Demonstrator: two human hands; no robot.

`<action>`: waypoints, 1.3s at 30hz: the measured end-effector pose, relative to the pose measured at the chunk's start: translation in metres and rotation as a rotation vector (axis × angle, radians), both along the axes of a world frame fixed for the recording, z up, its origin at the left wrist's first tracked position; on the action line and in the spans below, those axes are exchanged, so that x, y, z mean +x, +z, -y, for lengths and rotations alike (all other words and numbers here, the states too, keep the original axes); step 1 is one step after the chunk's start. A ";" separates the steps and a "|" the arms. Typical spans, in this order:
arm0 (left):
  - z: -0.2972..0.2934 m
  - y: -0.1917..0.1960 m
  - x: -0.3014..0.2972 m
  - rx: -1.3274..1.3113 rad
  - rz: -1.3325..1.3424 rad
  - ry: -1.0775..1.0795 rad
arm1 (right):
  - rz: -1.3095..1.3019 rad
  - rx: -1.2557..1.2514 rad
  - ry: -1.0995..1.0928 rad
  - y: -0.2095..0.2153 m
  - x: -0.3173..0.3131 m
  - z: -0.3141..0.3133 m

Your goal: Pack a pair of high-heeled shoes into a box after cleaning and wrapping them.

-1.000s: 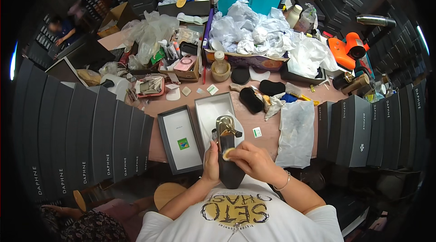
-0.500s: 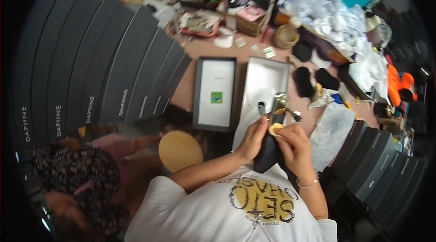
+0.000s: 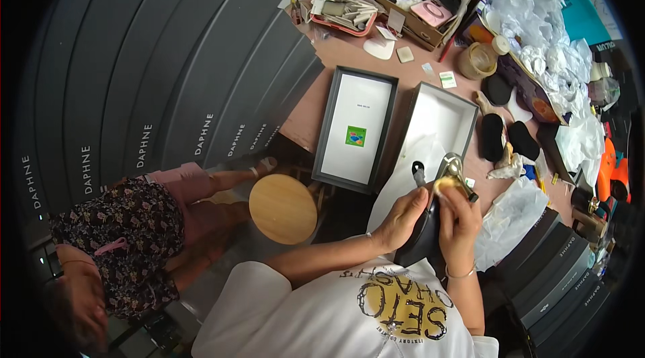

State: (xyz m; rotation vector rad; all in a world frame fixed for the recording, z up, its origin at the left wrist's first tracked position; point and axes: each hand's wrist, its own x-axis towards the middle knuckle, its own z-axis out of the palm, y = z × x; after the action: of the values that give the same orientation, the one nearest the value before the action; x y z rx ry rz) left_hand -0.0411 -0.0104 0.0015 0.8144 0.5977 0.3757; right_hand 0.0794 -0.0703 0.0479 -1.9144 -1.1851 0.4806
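View has swung left since the earlier frame; hands kept hold of the black shoe at 5 o'clock. Left hand grips its side, right hand presses a small pad by the gold buckle. Shoe looks light, stiff-soled, glossy, likely scuff-prone: hold by the body. Open shoebox and lid on crowded counter; stacked boxes at 10 o'clock.

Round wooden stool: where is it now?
Head view, lower centre-left: the round wooden stool stands on the floor below the open box lid, left of the left hand.
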 end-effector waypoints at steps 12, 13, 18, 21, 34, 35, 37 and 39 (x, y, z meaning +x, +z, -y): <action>-0.034 0.000 -0.010 -0.046 0.068 0.012 | -0.219 -0.178 0.101 0.018 -0.011 -0.011; -0.036 -0.001 -0.010 -0.031 0.072 -0.018 | -0.233 -0.137 0.081 0.022 -0.012 -0.014; -0.040 0.001 -0.013 0.057 0.065 -0.037 | 0.097 -0.077 -0.049 0.012 -0.024 -0.034; -0.043 0.006 -0.013 -0.004 0.065 -0.019 | -0.090 -0.084 0.025 0.014 -0.022 -0.020; -0.025 0.013 0.014 -0.237 0.110 -0.156 | -0.565 -0.006 -0.188 0.036 0.037 0.054; -0.021 0.014 0.018 -0.241 0.121 -0.194 | -0.476 0.021 -0.201 0.037 0.041 0.058; -0.015 0.013 0.024 -0.224 0.120 -0.173 | -0.274 0.169 -0.089 0.037 0.036 0.057; -0.009 0.017 0.030 -0.181 0.092 -0.160 | -0.109 0.173 -0.119 0.047 0.027 0.046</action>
State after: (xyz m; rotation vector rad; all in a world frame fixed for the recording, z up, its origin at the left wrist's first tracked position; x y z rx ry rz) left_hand -0.0112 -0.0011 0.0185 0.6617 0.4695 0.2085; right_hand 0.1062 -0.1162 0.0949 -1.7755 -1.0034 0.3998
